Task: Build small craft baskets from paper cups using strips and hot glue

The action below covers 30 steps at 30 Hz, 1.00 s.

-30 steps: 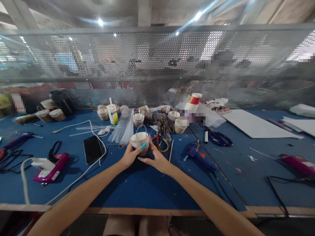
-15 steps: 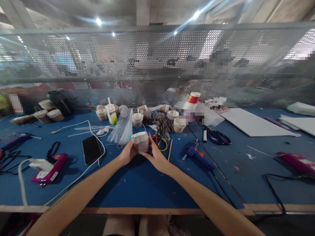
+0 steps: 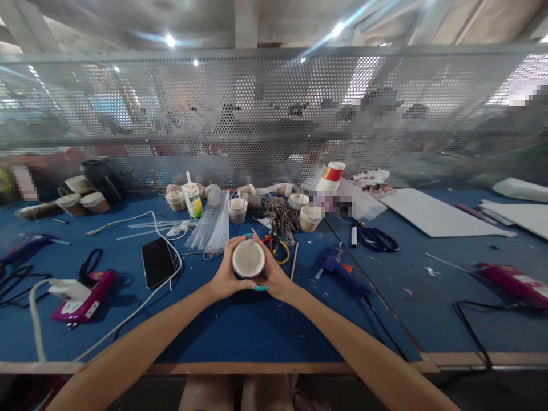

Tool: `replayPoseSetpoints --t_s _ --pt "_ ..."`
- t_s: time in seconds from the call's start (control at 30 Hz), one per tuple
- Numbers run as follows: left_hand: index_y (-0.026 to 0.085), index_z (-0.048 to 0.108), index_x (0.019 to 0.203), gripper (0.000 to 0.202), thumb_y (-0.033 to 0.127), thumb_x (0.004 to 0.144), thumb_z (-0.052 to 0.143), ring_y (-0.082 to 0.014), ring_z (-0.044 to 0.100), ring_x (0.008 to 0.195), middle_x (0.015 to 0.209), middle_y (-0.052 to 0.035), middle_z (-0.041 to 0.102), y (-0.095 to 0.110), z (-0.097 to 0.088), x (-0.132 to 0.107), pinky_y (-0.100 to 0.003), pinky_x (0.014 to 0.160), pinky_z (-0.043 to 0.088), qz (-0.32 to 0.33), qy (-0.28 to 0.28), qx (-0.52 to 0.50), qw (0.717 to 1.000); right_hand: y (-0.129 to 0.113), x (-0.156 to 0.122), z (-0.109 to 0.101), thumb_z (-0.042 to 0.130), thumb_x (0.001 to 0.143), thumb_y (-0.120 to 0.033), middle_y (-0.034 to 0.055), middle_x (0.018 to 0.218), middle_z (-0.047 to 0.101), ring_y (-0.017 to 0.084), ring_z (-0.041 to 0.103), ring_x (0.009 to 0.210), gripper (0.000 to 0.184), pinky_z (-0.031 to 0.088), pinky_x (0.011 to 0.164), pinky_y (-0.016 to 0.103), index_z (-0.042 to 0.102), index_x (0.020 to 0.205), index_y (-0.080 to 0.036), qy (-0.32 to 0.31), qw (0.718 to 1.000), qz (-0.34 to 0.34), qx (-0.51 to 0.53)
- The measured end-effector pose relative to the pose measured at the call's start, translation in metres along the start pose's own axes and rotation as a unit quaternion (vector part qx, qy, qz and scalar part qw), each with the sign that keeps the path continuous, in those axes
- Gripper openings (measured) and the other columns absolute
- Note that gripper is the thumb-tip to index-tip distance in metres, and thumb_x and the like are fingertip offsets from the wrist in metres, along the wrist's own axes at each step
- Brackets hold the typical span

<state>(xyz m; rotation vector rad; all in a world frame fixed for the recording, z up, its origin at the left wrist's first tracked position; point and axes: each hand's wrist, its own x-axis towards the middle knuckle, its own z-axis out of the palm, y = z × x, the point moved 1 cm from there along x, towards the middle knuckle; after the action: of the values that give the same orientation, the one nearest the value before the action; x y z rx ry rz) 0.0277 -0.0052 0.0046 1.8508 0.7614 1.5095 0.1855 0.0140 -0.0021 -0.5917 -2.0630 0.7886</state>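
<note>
Grasping cup [image 3: 248, 258] with left hand [image 3: 225, 275] and right hand [image 3: 276, 276]. Could dent it by too strong squeezing, or drop it by loose holding.

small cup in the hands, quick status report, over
Left hand and right hand both around small cup. Round pale end faces the camera. Yellow-handled tool close beside right hand, seemingly not blocking.
</note>
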Motion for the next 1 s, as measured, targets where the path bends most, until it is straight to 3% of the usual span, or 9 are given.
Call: replayPoseSetpoints --t_s 0.13,0.27,0.4,0.5,0.63,0.73,0.83,1.0 --pt "0.022 0.034 0.121 0.082 0.044 0.054 0.076 -0.0305 0.040 0.119 0.124 -0.0133 0.040 -0.001 0.000 -0.001 -0.052 0.101 0.030 0.027 0.005 0.023 0.999 0.010 -0.002 0.006 0.058 0.070 -0.057 0.0073 0.149 0.006 0.027 0.017 0.134 0.091 0.020 0.107 0.048 0.007 0.140 -0.031 0.022 1.000 0.000 0.015" --pt "0.021 0.032 0.123 0.086 0.043 0.053 0.077 -0.0297 0.044 0.116 0.124 -0.0134 0.044 -0.004 0.001 -0.001 -0.049 0.099 0.034 -0.025 0.000 -0.039 0.999 0.010 -0.001 0.008 0.058 0.066 -0.062 0.0117 0.147 0.013 0.027 0.020 0.133 0.100 0.026 0.106 0.046 0.003 0.141 -0.025 0.051 0.999 -0.004 -0.001" --pt "0.022 0.031 0.126 0.093 0.045 0.049 0.078 -0.0305 0.039 0.122 0.129 -0.0136 0.041 -0.004 0.004 0.003 -0.046 0.102 0.032 -0.065 -0.029 -0.134 0.988 -0.006 0.005 0.000 0.061 0.070 -0.053 0.0130 0.144 0.020 0.029 0.025 0.131 0.092 0.028 0.104 0.048 0.009 0.140 -0.023 0.067 0.990 -0.036 -0.115" --pt "0.025 0.029 0.127 0.098 0.042 0.046 0.081 -0.0293 0.034 0.124 0.132 -0.0120 0.035 -0.003 0.004 0.005 -0.044 0.102 0.032 -0.062 0.019 -0.143 0.988 -0.019 0.007 -0.010 0.062 0.072 -0.039 0.0125 0.137 0.035 0.030 0.035 0.123 0.081 0.032 0.100 0.050 0.018 0.138 -0.023 0.101 0.965 -0.027 -0.239" --pt "0.023 0.046 0.113 0.064 0.041 0.058 0.075 -0.0226 0.041 0.114 0.120 -0.0071 0.043 -0.006 -0.005 0.008 -0.037 0.099 0.034 -0.065 0.119 -0.131 0.982 -0.029 0.008 -0.018 0.063 0.069 -0.023 0.0120 0.120 0.048 0.030 0.044 0.107 0.074 0.037 0.091 0.049 0.028 0.134 -0.021 0.150 0.922 0.001 -0.356" --pt "0.020 0.057 0.099 0.040 0.049 0.071 0.060 -0.0173 0.049 0.096 0.101 -0.0051 0.051 -0.010 -0.010 0.011 -0.030 0.089 0.040 -0.075 0.155 -0.175 0.970 -0.030 0.008 -0.019 0.064 0.065 -0.017 0.0107 0.112 0.051 0.030 0.045 0.103 0.073 0.038 0.088 0.049 0.032 0.132 -0.022 0.178 0.903 0.011 -0.390" --pt "0.019 0.063 0.084 0.034 0.050 0.075 0.055 -0.0139 0.050 0.085 0.089 -0.0035 0.053 -0.012 -0.011 0.012 -0.025 0.079 0.041 -0.099 0.170 -0.222 0.955 -0.029 0.008 -0.018 0.064 0.064 -0.016 0.0099 0.110 0.051 0.029 0.045 0.102 0.073 0.037 0.088 0.049 0.033 0.130 -0.023 0.182 0.901 0.013 -0.394" --pt "0.017 0.066 0.073 0.035 0.050 0.074 0.056 -0.0146 0.049 0.087 0.089 -0.0044 0.051 -0.011 -0.007 0.013 -0.024 0.076 0.042 -0.120 0.153 -0.232 0.953 -0.029 0.009 -0.016 0.064 0.063 -0.016 0.0099 0.110 0.050 0.030 0.044 0.101 0.071 0.038 0.087 0.050 0.036 0.128 -0.023 0.181 0.908 0.033 -0.377"
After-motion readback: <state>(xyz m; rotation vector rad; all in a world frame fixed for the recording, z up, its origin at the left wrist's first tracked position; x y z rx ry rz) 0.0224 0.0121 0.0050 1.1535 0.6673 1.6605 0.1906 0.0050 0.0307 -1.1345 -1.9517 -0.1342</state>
